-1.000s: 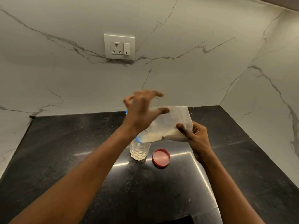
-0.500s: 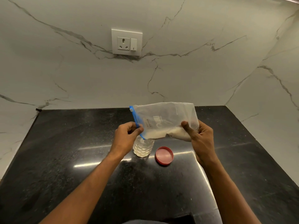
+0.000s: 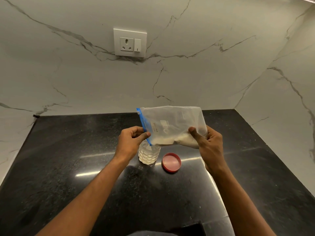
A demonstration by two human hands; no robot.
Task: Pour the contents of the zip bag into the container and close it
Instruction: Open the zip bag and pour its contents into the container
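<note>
A clear zip bag (image 3: 170, 123) with a blue zip edge lies on its side in the air, white grains gathered along its lower edge. My left hand (image 3: 130, 143) pinches the blue zip end, which hangs just over the mouth of a small clear textured container (image 3: 149, 155). White grains fill much of the container. My right hand (image 3: 207, 142) grips the bag's bottom end, held slightly higher. The container's red lid (image 3: 171, 162) lies flat on the counter just right of it.
A black speckled counter (image 3: 68, 167) sits in a corner of white marble walls. A white wall socket with a switch (image 3: 130, 42) is mounted above. A dark object (image 3: 192, 229) shows at the counter's near edge.
My left hand came down from above the bag and took hold of the zip end. The bag now tilts with its mouth over the container.
</note>
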